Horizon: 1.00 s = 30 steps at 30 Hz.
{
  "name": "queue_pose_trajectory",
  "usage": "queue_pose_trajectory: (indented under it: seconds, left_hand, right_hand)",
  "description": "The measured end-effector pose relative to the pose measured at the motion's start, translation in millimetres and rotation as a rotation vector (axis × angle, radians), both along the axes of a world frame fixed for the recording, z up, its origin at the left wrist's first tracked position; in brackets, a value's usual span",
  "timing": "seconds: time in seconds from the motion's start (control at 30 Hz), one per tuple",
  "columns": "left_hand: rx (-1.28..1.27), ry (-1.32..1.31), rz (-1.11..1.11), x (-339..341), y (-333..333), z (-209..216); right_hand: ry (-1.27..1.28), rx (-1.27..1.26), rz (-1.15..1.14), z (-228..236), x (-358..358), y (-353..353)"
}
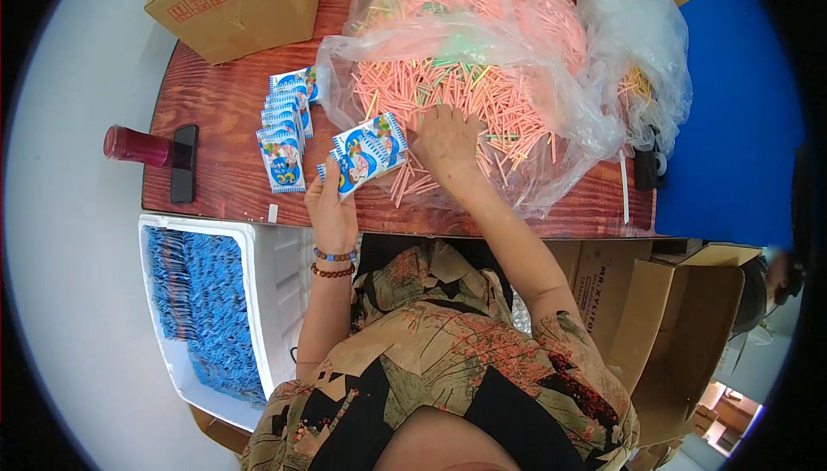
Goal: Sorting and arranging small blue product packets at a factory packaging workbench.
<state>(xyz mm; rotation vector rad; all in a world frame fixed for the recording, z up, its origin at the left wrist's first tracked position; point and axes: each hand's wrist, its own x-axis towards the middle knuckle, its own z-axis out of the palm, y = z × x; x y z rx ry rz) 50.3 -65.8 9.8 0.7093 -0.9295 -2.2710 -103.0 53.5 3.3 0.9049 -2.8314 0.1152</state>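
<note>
My left hand (332, 199) is closed on a few small blue-and-white packets (369, 152), fanned out over the table edge of the pile. Just right of them, my right hand (450, 148) rests palm down on a heap of thin pink sticks (405, 87), its fingers a little apart and their tips sunk among the sticks. Some green and yellow sticks are mixed in. A large clear plastic bag (336, 83) lies opened around the heap. To the left, an overlapping row of similar packets (282, 161) lies on the red-brown wooden table (224, 118).
A cardboard box (241, 6) stands at the back left. Near the left edge are a dark phone (183, 165) and a red-capped container (138, 145). Below sits a white foam box (269, 299) filled with blue packets. At right are another plastic bag (637, 31) and an open carton (680, 342).
</note>
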Motion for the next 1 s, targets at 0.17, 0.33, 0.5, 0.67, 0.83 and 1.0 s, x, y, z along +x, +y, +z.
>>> queue_pose_trajectory:
  seconds: [0.17, 0.33, 0.5, 0.67, 0.83, 1.0]
  left_hand:
    - [0.013, 0.018, -0.01, 1, -1, -1]
    - [0.007, 0.036, -0.03, 2, -3, -7]
    - [0.012, 0.031, -0.046, -1, 0, -6]
    - [0.005, 0.039, -0.035, -1, 0, -8]
    - [0.008, 0.027, -0.047, 1, 0, -7]
    - [0.013, 0.025, -0.063, -1, 2, -8]
  right_hand:
    - [0.002, -0.029, 0.096, -6, -8, 17]
    - [-0.206, -0.067, 0.104, 4, -22, 36]
    - [-0.327, -0.166, 0.124, 4, -26, 47]
    - [-0.204, -0.073, 0.153, 15, -18, 52]
    - [-0.471, -0.129, 0.053, 24, -30, 57]
    - [-0.935, -1.004, 0.051, 12, -23, 61]
